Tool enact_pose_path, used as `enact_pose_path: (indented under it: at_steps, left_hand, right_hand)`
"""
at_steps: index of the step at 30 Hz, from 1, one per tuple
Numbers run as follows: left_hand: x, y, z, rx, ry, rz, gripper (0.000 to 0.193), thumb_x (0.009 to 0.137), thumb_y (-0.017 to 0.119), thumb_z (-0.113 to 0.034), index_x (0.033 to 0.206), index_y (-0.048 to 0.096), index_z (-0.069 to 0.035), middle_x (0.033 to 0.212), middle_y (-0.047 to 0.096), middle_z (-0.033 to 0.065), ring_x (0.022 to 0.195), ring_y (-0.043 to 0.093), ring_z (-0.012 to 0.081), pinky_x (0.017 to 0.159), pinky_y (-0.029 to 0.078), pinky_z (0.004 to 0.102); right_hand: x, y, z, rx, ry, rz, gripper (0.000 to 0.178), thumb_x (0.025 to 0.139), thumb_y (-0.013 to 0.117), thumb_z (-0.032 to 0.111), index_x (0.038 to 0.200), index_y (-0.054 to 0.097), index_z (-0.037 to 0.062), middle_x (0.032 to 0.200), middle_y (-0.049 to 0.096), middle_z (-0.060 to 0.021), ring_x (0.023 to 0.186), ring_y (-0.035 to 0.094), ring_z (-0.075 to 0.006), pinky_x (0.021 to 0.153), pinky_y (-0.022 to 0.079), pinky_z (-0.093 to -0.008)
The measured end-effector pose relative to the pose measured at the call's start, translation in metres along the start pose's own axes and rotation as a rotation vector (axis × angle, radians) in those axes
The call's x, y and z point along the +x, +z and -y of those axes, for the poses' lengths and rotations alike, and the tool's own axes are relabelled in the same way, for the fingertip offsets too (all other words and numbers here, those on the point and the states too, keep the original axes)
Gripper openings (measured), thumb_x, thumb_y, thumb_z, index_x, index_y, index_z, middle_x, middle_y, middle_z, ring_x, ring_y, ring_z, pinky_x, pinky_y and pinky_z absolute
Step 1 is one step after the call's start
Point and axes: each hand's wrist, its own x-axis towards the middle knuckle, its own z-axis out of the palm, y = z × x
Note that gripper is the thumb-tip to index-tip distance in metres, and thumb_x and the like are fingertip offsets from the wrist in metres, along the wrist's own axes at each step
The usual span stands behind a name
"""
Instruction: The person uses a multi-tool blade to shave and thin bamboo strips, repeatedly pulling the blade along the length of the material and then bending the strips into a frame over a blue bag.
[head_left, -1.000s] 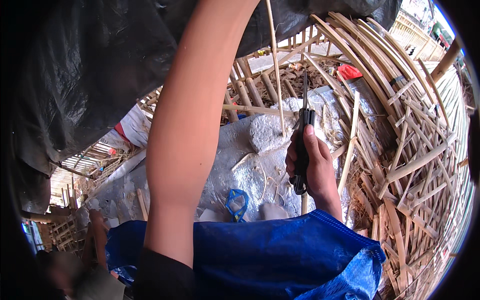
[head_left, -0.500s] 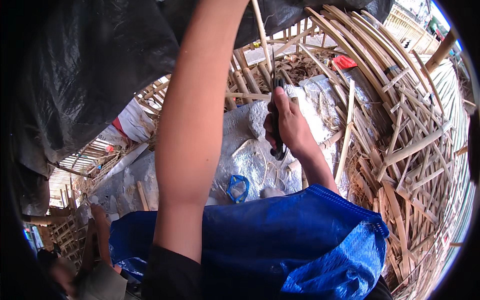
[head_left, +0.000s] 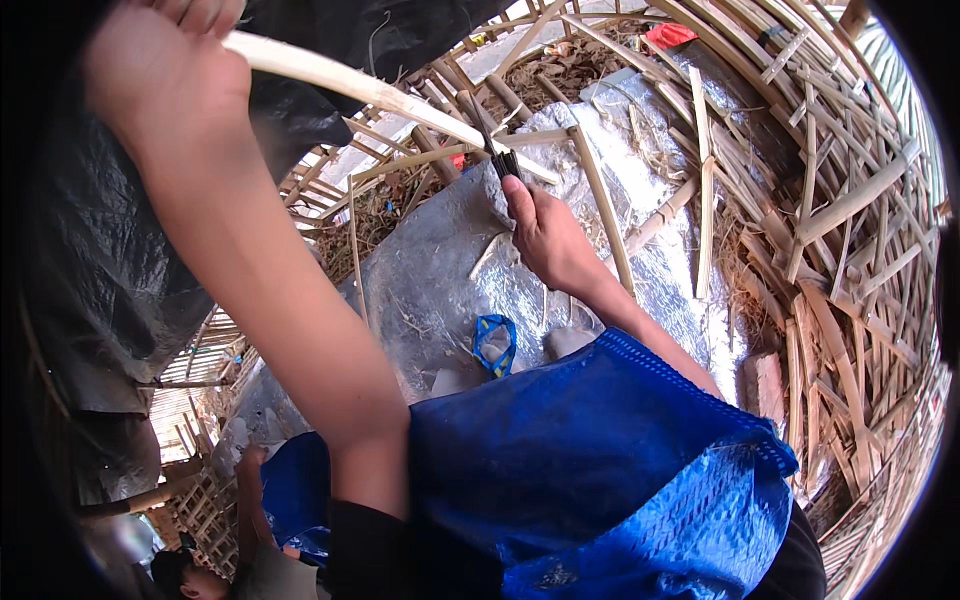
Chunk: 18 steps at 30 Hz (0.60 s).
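Observation:
My left hand (head_left: 170,65), raised at the upper left and partly cut off by the frame edge, is closed around a pale split bamboo strip (head_left: 370,90). The strip slants down to the right toward my right hand (head_left: 548,238). My right hand is wrapped around the dark handle of a knife, thumb along its top. The narrow knife blade (head_left: 484,128) points up and crosses the strip near its lower end; whether it bites into the wood I cannot tell. A blue woven plastic sheet (head_left: 600,440) lies over my lap.
Shiny silver sheeting (head_left: 410,270) covers the ground ahead, with a blue ring-shaped band (head_left: 495,345) on it. A thin bent bamboo strip (head_left: 603,210) stands behind my right hand. Piled bamboo strips (head_left: 850,220) fill the right. Black plastic (head_left: 110,280) hangs left; another person (head_left: 270,560) sits lower left.
My left hand has come down and left into view, bringing the bamboo strip from near upright to a slant. My right hand and knife appear slightly further left, and the view has shifted.

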Motion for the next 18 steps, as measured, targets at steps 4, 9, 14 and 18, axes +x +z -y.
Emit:
enact_pose_path:
  at_steps: [4,9,14,18]
  left_hand:
    - [-0.027,0.002,-0.021,0.183,0.054,-0.19,0.034,0.091,0.037,-0.007,0.062,0.021,-0.014,0.055,0.017,0.0022,0.045,0.017,0.0126,0.046,0.019,0.0288]
    - [-0.035,0.032,-0.005,0.124,0.066,-0.313,0.035,0.089,0.038,-0.005,0.061,0.019,-0.015,0.055,0.017,0.0019,0.045,0.016,0.0122,0.046,0.018,0.0284]
    - [-0.04,0.012,-0.01,0.055,0.057,-0.252,0.035,0.086,0.041,-0.007,0.061,0.019,-0.015,0.054,0.017,0.0019,0.045,0.016,0.0123,0.046,0.017,0.0284]
    - [-0.036,-0.004,-0.012,0.056,0.117,-0.074,0.029,0.084,0.037,-0.006,0.061,0.021,-0.015,0.054,0.019,0.0016,0.046,0.018,0.0115,0.046,0.019,0.0275]
  right_hand:
    - [-0.025,0.011,0.06,0.052,-0.049,0.098,0.062,0.105,0.035,0.049,0.088,0.056,-0.0071,0.073,0.061,-0.0333,0.079,0.062,-0.0521,0.073,0.047,-0.0546]
    - [-0.004,-0.009,-0.011,-0.033,0.06,0.027,0.064,0.106,0.035,0.05,0.086,0.057,-0.007,0.073,0.062,-0.0331,0.079,0.063,-0.051,0.072,0.048,-0.0528]
    - [-0.035,-0.004,0.053,0.048,-0.058,0.148,0.061,0.106,0.034,0.05,0.09,0.054,-0.0051,0.069,0.059,-0.028,0.073,0.06,-0.0513,0.07,0.047,-0.0524]
    - [-0.013,-0.003,0.005,0.176,0.245,0.15,0.065,0.105,0.033,0.053,0.082,0.053,-0.004,0.059,0.058,-0.0183,0.056,0.065,-0.0334,0.057,0.049,-0.0439]
